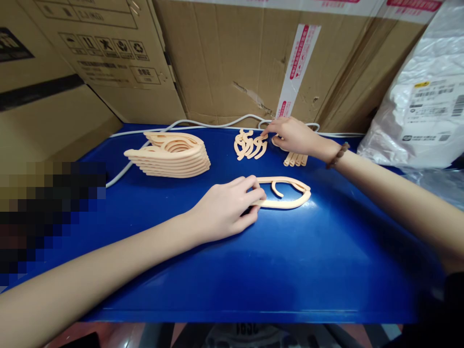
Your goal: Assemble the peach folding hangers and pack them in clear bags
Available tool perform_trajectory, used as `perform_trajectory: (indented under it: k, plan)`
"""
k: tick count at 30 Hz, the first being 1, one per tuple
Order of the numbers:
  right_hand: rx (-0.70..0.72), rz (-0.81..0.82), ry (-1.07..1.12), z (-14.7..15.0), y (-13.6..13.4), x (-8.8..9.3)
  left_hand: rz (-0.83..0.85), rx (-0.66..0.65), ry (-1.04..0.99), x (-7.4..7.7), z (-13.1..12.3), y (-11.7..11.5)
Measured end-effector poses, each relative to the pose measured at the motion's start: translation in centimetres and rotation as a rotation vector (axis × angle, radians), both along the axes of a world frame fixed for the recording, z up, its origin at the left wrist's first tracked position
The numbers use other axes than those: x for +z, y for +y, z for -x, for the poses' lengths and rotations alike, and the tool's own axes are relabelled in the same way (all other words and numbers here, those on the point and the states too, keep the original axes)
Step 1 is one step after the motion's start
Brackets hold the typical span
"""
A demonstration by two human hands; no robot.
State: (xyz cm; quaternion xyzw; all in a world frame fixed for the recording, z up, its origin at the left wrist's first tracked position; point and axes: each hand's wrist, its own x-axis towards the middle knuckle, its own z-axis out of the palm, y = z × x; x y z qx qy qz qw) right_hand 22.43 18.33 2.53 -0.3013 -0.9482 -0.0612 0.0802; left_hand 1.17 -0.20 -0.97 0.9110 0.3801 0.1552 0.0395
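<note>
My left hand [228, 208] rests on the blue table [253, 270], fingers pinched on the left end of a flat peach plastic hanger piece [288, 195]. My right hand [293, 137], with a bead bracelet on the wrist, reaches to the back of the table. Its fingertips pinch at a small heap of peach plastic hooks [250, 145]. Under that hand lie several short peach bars [295, 159]. A stack of peach hanger pieces [170, 154] sits at the left back.
Large cardboard boxes [235, 58] wall off the back and left of the table. A white cable [203, 125] runs along the back edge. A grey plastic shipping bag [424, 101] lies at the right. A blurred patch covers the left edge.
</note>
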Motion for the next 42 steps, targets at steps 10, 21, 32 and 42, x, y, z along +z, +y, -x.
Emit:
perform_trajectory:
  k: [10,21,32,42]
  plan:
    - [-0.066,0.052,-0.019,0.8,2.6,-0.6,0.089,0.005,-0.072,-0.1,-0.2,-0.1]
    - [-0.030,0.072,0.015,-0.3,2.2,-0.4,0.085,0.013,-0.126,-0.2,-0.3,-0.2]
    - [0.004,-0.001,-0.088,-0.4,2.7,-1.2,0.223,0.055,-0.247,0.0,-0.4,-0.1]
    - [0.003,0.012,-0.010,-1.3,1.1,-1.0,0.276,0.095,-0.318,0.0,-0.4,-0.1]
